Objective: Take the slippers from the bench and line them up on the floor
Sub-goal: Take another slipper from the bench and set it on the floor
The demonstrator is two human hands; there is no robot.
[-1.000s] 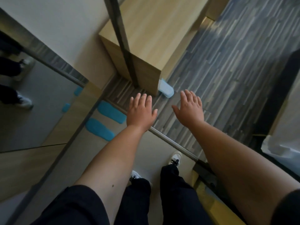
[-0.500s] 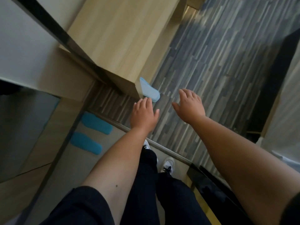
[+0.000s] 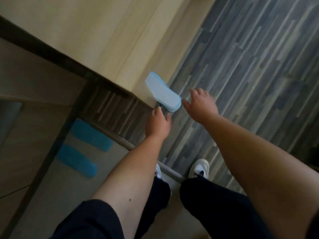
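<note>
By bench (image 3: 107, 31) corner, blurred slippers (image 3: 163, 92), left hand (image 3: 158, 124) & right hand (image 3: 201, 105) spread empty.

A person seen from above, with bare forearms and bare hands: the left hand (image 3: 158, 124) and the right hand (image 3: 201, 106). Short dark sleeves (image 3: 89, 219) end near the elbows. A small dark mole (image 3: 129, 199) marks the left forearm. The trousers (image 3: 212, 207) are black. The trainers (image 3: 199, 169) are white with dark laces.
</note>
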